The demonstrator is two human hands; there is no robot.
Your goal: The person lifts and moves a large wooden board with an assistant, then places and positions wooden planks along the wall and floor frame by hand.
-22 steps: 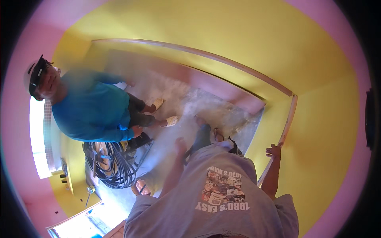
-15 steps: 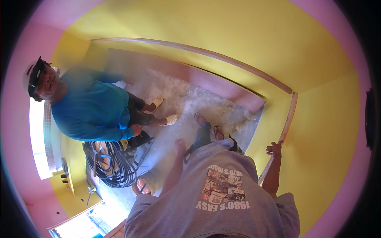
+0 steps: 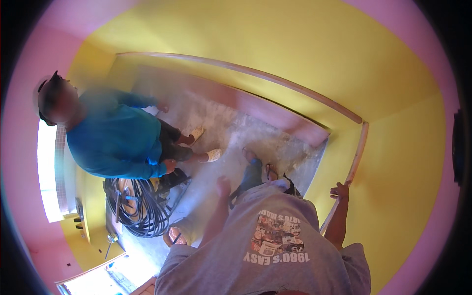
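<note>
My right hand (image 3: pixel 339 191) is at a long wooden strip (image 3: pixel 359 150) along the yellow wall on the right. Its fingers curl over the strip, which passes behind the hand. My left hand (image 3: pixel 223 186) hangs low in front of me, above the concrete floor (image 3: pixel 206 184). No object shows in it, and its fingers are too indistinct to read. Another wooden strip (image 3: pixel 246 73) crosses the far wall and meets the first at the corner. Below it, a wide brownish-pink board (image 3: pixel 236 101) leans along the foot of that wall.
A person in a blue long-sleeved top (image 3: pixel 115 137) stands at the left. Near them lies a big coil of black hose or cable (image 3: pixel 142 211) beside a dark metal frame (image 3: pixel 177 184). A bright doorway (image 3: pixel 105 278) opens at the lower left, and a window (image 3: pixel 48 172) is behind the person.
The other person's head has turned, and their far arm has shifted slightly. My view has moved a little; my right hand stays at the strip and my left hand still hangs low.
</note>
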